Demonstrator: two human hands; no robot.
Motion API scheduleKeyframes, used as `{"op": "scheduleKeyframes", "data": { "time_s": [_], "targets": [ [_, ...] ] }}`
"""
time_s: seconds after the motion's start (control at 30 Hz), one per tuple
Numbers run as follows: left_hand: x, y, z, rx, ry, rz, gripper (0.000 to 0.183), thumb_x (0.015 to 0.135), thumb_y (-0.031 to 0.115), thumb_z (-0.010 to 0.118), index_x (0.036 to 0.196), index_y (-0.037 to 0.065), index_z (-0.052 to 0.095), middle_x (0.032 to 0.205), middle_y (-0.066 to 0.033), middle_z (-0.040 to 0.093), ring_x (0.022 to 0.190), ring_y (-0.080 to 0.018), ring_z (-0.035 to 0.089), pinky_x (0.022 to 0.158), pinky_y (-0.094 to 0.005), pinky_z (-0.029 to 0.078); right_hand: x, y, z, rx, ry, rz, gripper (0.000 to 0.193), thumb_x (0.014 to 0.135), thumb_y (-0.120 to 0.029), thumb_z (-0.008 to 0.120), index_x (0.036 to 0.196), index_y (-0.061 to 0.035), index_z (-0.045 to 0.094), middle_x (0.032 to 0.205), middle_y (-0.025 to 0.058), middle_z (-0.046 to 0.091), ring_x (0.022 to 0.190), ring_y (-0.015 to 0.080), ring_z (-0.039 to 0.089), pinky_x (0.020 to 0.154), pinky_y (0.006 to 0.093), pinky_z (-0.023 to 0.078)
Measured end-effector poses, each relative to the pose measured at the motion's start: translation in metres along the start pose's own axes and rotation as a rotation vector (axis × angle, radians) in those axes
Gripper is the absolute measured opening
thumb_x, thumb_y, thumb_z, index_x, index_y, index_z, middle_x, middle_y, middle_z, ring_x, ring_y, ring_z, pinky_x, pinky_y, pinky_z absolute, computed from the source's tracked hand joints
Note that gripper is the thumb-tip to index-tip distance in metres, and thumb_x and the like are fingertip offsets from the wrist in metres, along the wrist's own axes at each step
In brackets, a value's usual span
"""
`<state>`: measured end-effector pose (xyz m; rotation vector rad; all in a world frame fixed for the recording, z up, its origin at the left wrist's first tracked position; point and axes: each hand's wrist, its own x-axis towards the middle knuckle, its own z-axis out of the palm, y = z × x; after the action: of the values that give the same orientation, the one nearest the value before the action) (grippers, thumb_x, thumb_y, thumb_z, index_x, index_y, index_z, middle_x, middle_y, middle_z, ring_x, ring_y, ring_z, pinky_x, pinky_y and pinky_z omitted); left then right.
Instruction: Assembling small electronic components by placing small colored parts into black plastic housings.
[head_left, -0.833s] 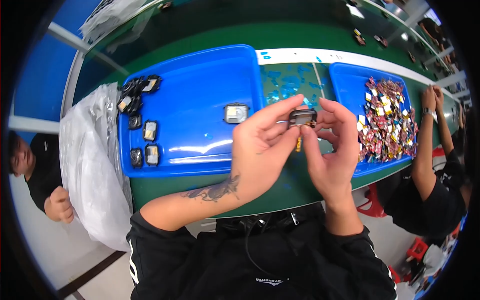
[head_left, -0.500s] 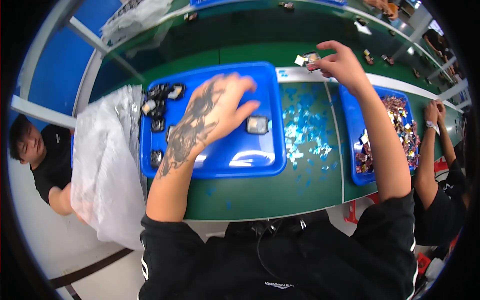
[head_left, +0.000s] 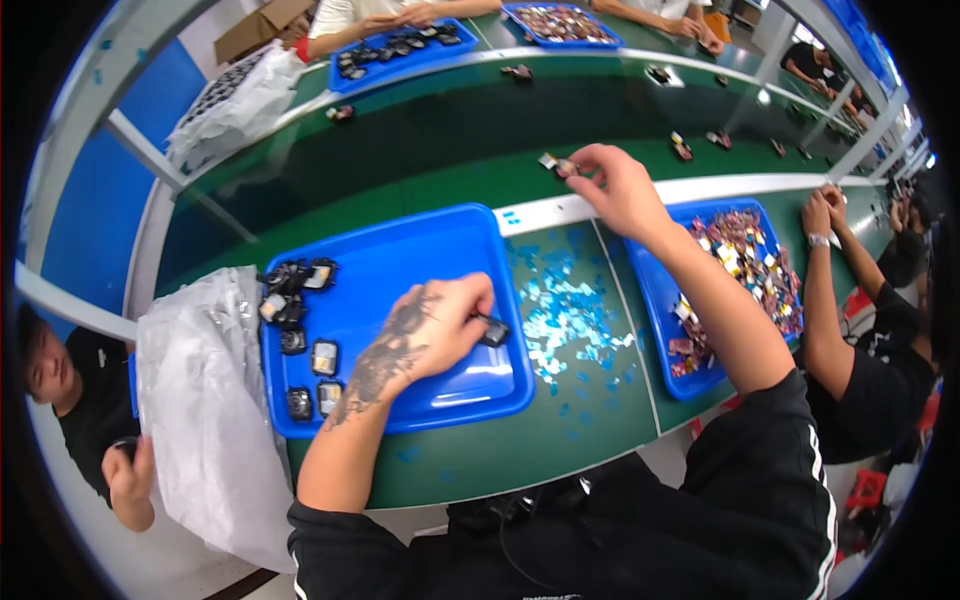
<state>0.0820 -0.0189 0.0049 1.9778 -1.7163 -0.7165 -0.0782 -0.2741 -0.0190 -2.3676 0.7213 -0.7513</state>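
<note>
in the head view, the left hand (head_left: 445,318) is over the large blue tray (head_left: 400,400), its fingers curled in and the thumb and forefinger closed on a small dark unit (head_left: 493,331) near the tray's right side. other black units (head_left: 325,357) lie along the tray's left side, some heaped at the upper corner.

the right hand (head_left: 618,190) reaches over the green belt (head_left: 420,190), beyond the white rail (head_left: 680,190). its thumb and forefinger are bent, with a gap between them, and their tips are at a small reddish unit (head_left: 566,168) with a pale piece beside it (whether they pinch it or merely touch it, i cannot tell).

blue scraps (head_left: 570,325) are scattered on the green table (head_left: 430,480) between the large tray and a smaller blue tray (head_left: 655,300), which holds a pile of reddish parts (head_left: 745,250). a white plastic bag (head_left: 205,400) stands just left of the large tray.
</note>
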Motion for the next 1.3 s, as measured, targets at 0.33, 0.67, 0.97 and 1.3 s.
{"op": "scheduleKeyframes", "data": {
  "time_s": [0.33, 0.67, 0.97, 1.3],
  "targets": [
    [-0.004, 0.052, 0.029, -1.065, 0.179, 0.0, 0.018, 0.088, 0.002, 0.067, 0.105, -0.005, 0.066, 0.092, -0.0056, 0.066, 0.08, -0.0087, 0.063, 0.067, -0.0206, 0.052, -0.129, -0.1, -0.015, 0.718, -0.421, 0.25, 0.014, 0.092, -0.009, 0.067, 0.101, 0.0015, 0.062, 0.084, 0.0023, 0.067, 0.071, 0.0051, 0.062, 0.062, 0.0219, 0.051],
    [-0.002, 0.052, 0.04, -1.515, 0.179, -0.224, 0.021, 0.099, 0.013, 0.053, 0.113, -0.003, 0.058, 0.104, -0.0164, 0.067, 0.089, -0.0258, 0.072, 0.073, -0.0307, 0.062, -0.078, 0.024, -0.127, -0.747, -0.211, -0.003, 0.016, 0.075, -0.006, 0.071, 0.091, -0.0086, 0.07, 0.088, 0.0106, 0.065, 0.092, 0.0321, 0.062, 0.079, 0.0422, 0.05],
    [-0.008, 0.054, 0.037, -1.4, 0.17, -0.216, 0.04, 0.096, 0.008, 0.055, 0.135, 0.006, 0.045, 0.108, -0.0132, 0.063, 0.074, -0.0148, 0.066, 0.057, -0.0227, 0.052, -0.084, 0.06, -0.152, -0.697, -0.361, -0.223, 0.01, 0.076, -0.005, 0.067, 0.085, -0.005, 0.066, 0.081, 0.0116, 0.062, 0.086, 0.0322, 0.062, 0.077, 0.0438, 0.05],
    [-0.005, 0.053, 0.044, -0.914, 0.23, 0.031, 0.021, 0.094, 0.012, 0.062, 0.111, 0.002, 0.069, 0.111, -0.0078, 0.056, 0.095, -0.0137, 0.06, 0.072, -0.0222, 0.051, -0.106, -0.055, -0.124, -0.119, -0.185, -0.105, 0.008, 0.086, 0.002, 0.061, 0.094, 0.002, 0.062, 0.084, 0.0134, 0.063, 0.08, 0.0281, 0.063, 0.07, 0.0357, 0.049]
  ]
}}
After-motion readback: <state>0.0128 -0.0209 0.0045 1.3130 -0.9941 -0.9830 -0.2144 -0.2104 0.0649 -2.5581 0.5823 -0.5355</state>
